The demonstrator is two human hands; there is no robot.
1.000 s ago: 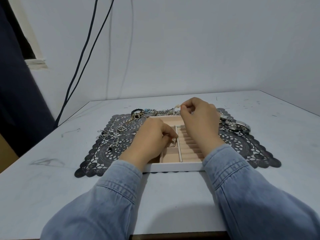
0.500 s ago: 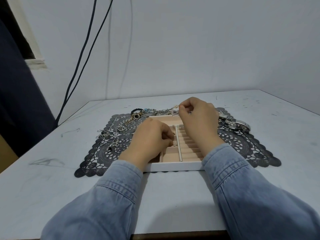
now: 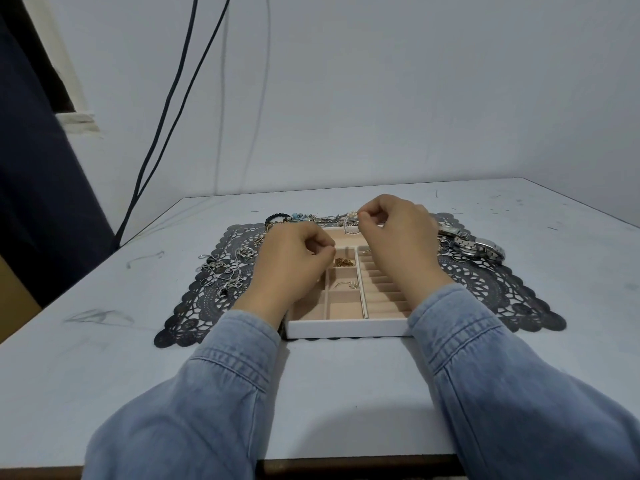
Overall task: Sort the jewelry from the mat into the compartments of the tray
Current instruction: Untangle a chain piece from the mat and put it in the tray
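A white tray [image 3: 346,329] with beige compartments sits on a black lace mat [image 3: 204,306]. My left hand [image 3: 294,261] hovers over the tray's left side with its fingers curled and nothing visible in them. Just right of it, one small compartment holds a gold piece [image 3: 343,262], and the one below holds a small silver piece [image 3: 346,284]. At the tray's far edge my right hand [image 3: 398,237] pinches a silver, pearl-like bracelet [image 3: 351,221]. Ring slots [image 3: 384,289] fill the tray's right half.
Tangled silver chains [image 3: 225,271] lie on the mat's left. A black bead bracelet [image 3: 275,218] and turquoise beads [image 3: 299,216] lie at the back, metal watches [image 3: 478,247] at the right. Dark cables [image 3: 166,133] hang on the wall beside a dark curtain [image 3: 34,202].
My left hand let the small silver piece down into a left compartment and drew back up and left. My right hand stayed at the far edge, still pinching the bracelet.
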